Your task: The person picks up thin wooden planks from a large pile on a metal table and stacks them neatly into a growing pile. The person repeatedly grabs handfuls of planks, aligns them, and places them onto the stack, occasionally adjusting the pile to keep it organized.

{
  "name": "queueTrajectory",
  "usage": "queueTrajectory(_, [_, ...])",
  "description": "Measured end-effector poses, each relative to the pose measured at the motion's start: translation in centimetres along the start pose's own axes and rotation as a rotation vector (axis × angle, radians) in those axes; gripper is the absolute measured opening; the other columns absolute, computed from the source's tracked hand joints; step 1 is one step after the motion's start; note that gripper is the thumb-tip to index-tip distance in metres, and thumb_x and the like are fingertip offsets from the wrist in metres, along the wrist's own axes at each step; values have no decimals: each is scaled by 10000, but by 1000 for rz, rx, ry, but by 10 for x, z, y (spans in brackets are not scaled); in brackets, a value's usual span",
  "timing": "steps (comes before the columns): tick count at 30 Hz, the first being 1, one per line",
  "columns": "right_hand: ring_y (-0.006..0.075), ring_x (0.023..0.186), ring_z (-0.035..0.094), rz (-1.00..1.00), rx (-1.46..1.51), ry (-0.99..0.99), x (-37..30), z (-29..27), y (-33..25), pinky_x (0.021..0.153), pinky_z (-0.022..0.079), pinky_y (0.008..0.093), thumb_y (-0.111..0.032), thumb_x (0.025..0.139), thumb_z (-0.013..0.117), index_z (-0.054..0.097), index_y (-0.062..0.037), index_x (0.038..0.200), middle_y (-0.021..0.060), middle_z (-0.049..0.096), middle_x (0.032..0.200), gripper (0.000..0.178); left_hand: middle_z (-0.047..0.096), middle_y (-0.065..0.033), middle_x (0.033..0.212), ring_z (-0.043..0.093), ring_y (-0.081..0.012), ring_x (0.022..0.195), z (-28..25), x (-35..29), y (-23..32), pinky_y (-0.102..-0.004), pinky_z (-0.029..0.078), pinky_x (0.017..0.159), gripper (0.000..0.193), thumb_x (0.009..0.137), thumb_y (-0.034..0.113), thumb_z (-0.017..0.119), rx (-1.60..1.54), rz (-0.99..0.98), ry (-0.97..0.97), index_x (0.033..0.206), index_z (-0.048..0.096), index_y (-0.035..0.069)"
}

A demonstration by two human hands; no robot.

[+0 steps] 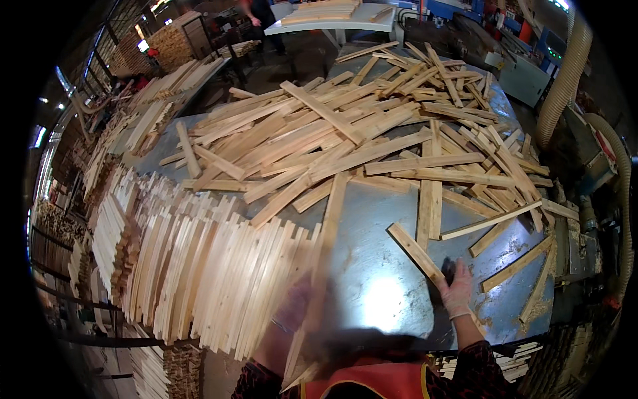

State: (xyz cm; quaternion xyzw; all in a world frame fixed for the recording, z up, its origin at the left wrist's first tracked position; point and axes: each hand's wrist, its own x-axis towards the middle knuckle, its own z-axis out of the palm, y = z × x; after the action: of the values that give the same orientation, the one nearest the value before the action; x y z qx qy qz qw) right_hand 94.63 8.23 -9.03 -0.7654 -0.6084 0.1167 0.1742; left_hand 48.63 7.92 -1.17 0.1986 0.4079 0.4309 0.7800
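Note:
My gloved right hand (457,289) is closed on the near end of a short wooden strip (415,253), low over the grey metal tabletop (359,266). The strip slants away to the far left from my fingers. My left hand (294,304) is smeared by motion at the right end of a tight row of pale wooden strips (226,279). It appears to grip a long wooden strip (330,223), whose lower part is blurred too and crosses over my left forearm. The fingers of that hand are hard to make out.
A loose heap of wooden strips (319,126) covers the far part of the table. Several more strips (515,265) lie scattered at the right. Ribbed hoses (565,80) hang beside machinery at the right. A person (262,16) stands near a white table (332,25) holding boards.

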Motion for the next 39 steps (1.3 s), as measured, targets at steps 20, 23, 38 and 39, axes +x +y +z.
queueTrajectory(20, [422, 1048, 698, -561, 148, -875, -123, 111, -248, 989, 551, 460, -382, 1025, 567, 681, -88, 1257, 228, 729, 1105, 392, 534, -229, 1468, 528, -423, 1343, -6, -149, -93, -532, 415, 1147, 773, 856, 453, 671, 1613, 51, 329, 1447, 515, -20])
queueTrajectory(23, [400, 1054, 698, -988, 263, -830, -63, 127, -215, 999, 550, 428, -374, 1015, 606, 671, -69, 1268, 211, 734, 1124, 401, 550, -201, 1424, 536, -440, 1313, -29, -102, -112, -560, 414, 1141, 793, 836, 445, 711, 2001, 527, 374, 1458, 513, -6])
queueTrajectory(38, [339, 1338, 580, -282, -384, -155, 340, 3, -154, 1080, 470, 477, -558, 984, 593, 616, -73, 1389, 168, 646, 1385, 632, 628, -128, 1177, 601, -361, 1095, -15, -34, -92, -582, 491, 951, 272, 944, 308, 651, 2144, 814, 503, 1155, 646, 136])
queueTrajectory(39, [329, 1338, 582, -266, -400, -138, 345, 8, -146, 1068, 473, 475, -590, 988, 575, 644, -77, 1365, 162, 668, 1353, 639, 635, -135, 1192, 604, -374, 1112, -20, -30, -94, -597, 489, 962, 298, 941, 313, 659, 2154, 785, 483, 1184, 651, 139])
